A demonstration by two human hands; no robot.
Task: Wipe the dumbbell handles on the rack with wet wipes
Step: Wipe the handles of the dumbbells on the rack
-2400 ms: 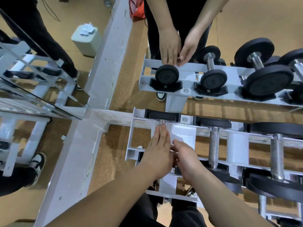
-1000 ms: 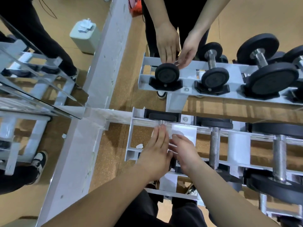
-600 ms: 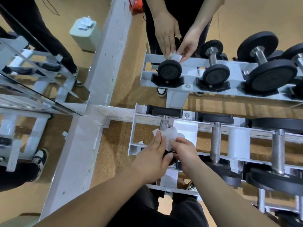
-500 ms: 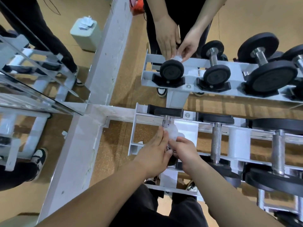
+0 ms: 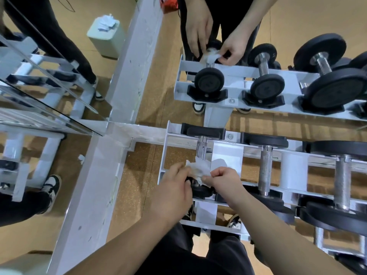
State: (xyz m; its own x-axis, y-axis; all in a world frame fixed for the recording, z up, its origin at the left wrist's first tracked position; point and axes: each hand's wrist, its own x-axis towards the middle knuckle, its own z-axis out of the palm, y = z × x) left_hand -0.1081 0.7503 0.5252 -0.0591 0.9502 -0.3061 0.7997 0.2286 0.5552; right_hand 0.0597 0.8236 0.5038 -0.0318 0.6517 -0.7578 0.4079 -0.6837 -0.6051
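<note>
At centre frame, the knurled steel dumbbell handle (image 5: 201, 149) lies on the white metal rack (image 5: 227, 153); its long axis runs up-frame, far end pointing into its black head; the left hand (image 5: 174, 188) and right hand (image 5: 224, 181) each pinch a crumpled white wet wipe (image 5: 199, 170) around its near end.

Colours fyi: white crumpled wet wipe (image 5: 199, 170). Knurled silver steel dumbbell handle (image 5: 202, 149): fine cross-hatch pattern on the grip, smooth shiny collar at the far end. Neighbouring handles are the same silver knurl. Matte black round dumbbell heads (image 5: 341, 149). Pale grey-white painted metal rack (image 5: 227, 155) w/ black plastic cradles (image 5: 207, 95). Tan speckled cork-look floor (image 5: 143, 161). Pale mint-green box (image 5: 105, 36) far left, white paper on top. Plain black trousers (image 5: 198, 255). Black & white sneakers (image 5: 52, 184). Red-orange item (image 5: 168, 2) at top edge, too cropped to ID.
</note>
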